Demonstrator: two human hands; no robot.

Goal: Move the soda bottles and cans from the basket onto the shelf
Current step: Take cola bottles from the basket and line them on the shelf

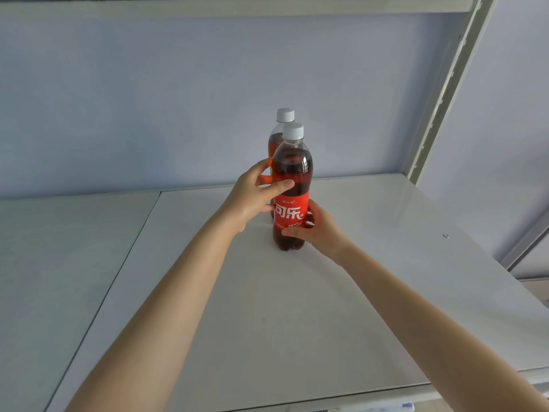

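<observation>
A cola bottle (291,185) with a red label and white cap stands upright on the white shelf board (371,263). My left hand (255,194) grips its upper body, thumb across the front. My right hand (318,230) holds its lower part from the right, fingers curled round the base. A second bottle (280,129) of the same kind stands directly behind it, mostly hidden; only its cap, neck and a strip of its side show. The basket is out of view.
The shelf's back is a pale blue wall (178,99). A white upright post (445,90) with holes frames the right side. A seam (127,248) splits the board from another shelf panel on the left. An upper shelf (237,7) runs overhead.
</observation>
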